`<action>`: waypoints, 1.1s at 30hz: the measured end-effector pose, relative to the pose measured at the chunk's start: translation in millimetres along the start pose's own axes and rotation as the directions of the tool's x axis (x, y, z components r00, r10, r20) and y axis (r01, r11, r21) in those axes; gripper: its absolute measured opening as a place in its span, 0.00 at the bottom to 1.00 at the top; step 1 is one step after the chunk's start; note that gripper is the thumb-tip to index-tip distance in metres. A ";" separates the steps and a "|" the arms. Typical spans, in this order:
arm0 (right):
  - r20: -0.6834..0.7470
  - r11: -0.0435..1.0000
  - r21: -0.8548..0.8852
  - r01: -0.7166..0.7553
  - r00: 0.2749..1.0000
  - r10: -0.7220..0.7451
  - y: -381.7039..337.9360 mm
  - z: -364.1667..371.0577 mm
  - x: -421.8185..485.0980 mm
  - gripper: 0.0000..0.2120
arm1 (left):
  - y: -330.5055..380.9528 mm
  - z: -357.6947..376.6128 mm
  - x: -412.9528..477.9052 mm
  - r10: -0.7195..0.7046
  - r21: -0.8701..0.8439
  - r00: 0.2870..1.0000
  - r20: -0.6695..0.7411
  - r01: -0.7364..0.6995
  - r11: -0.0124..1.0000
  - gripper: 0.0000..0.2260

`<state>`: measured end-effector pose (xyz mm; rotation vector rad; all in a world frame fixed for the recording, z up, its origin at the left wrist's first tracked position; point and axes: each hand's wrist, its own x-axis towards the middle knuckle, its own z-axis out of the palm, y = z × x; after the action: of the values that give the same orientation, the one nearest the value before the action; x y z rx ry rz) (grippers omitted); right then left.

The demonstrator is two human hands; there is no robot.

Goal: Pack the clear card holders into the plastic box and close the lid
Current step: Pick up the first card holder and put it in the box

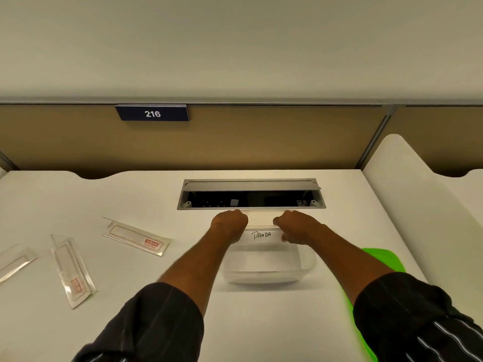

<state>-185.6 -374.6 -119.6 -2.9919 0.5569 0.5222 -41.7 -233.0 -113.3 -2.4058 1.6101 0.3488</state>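
Left hand point(230, 223) and right hand point(296, 226) curled closed on far rim of clear rectangular plastic box point(266, 267); three clear card holders point(137, 236) at nine o'clock; green lid point(383, 258) at three.

1 head-worn wide-angle view looks forward and down over a white desk point(78, 322), close above both forearms. It faces the tan partition point(235, 142) at the desk's far edge, with wall above.
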 end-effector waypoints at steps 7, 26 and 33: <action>0.018 1.000 -0.006 -0.020 1.000 0.020 2.3 10.0 4.7 0.14 | 5.0 6.9 7.9 0.025 0.053 1.000 -0.004 -0.025 0.998 0.12; -0.028 0.998 -0.057 -0.034 0.999 0.032 -13.4 30.4 11.2 0.17 | 9.8 18.2 3.2 0.016 -0.107 1.000 0.004 -0.015 0.994 0.15; -0.248 0.999 0.027 0.031 0.969 -0.023 -50.4 -4.2 19.6 0.19 | -12.5 -2.3 -27.5 -0.003 -0.365 0.973 -0.230 -0.083 0.927 0.16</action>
<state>-149.0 -334.8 -122.6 -3.0499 0.5318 0.1357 -40.2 -205.0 -101.7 -2.7853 1.8346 0.4353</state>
